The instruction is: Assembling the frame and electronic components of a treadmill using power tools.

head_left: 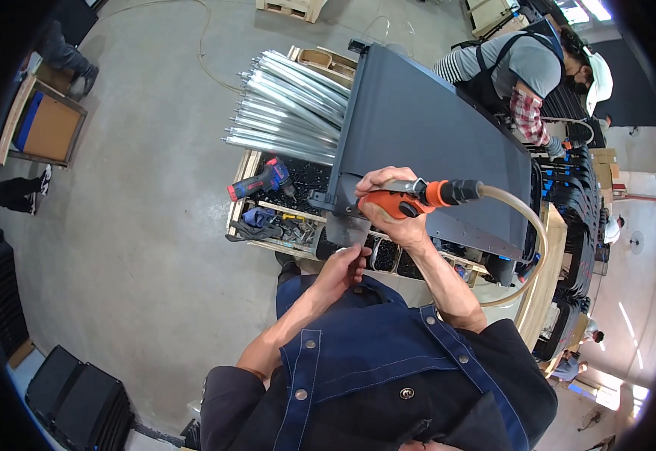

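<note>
My right hand [394, 210] is wrapped round an orange air tool [396, 201] with a silver lever. A pale hose [537, 225] runs from its black and orange coupling. The tool's front points at the near left corner of a large dark grey panel [426, 143]; its tip is hidden. Below that corner hangs a small grey plate [345, 229]. My left hand [343, 269] is at its lower edge, fingers curled together; what they hold, if anything, is hidden.
Left of the panel, a wooden crate [249, 169] bears silver metal tubes [290, 105], a red and black cordless driver [264, 179], black small parts and hand tools [294, 229]. Across the panel, a co-worker [531, 71] bends over a row of black frames [576, 210].
</note>
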Motion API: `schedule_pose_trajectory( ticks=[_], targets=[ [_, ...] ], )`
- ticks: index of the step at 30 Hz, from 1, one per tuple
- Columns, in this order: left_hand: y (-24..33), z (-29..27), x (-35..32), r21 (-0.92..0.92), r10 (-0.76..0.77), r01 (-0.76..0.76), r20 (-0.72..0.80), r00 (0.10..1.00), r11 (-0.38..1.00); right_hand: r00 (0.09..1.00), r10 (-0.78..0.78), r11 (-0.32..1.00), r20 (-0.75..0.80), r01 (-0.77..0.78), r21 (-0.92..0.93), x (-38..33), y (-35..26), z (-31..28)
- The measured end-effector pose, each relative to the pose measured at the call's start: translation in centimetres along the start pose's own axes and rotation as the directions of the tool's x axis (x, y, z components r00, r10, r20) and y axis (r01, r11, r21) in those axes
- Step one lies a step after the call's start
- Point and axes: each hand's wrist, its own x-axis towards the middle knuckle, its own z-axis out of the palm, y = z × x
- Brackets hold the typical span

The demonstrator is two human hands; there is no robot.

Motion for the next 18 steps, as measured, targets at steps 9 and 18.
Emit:
schedule_pose_trajectory(
  ticks=[9,18],
  targets=[
    [-0.2,-0.8,-1.1,0.083,-0.006,0.005,0.021,1.000,0.997,0.996,0.039,0.996,0.076,-0.033,-0.083,-0.1,0.0,0.4],
    [0.4,-0.3,-1.2,0.253,0.034,-0.045,0.047,0.998,0.967,1.000,-0.004,0.996,0.004,0.005,-0.088,-1.0,-2.4,-0.5]
  ],
)
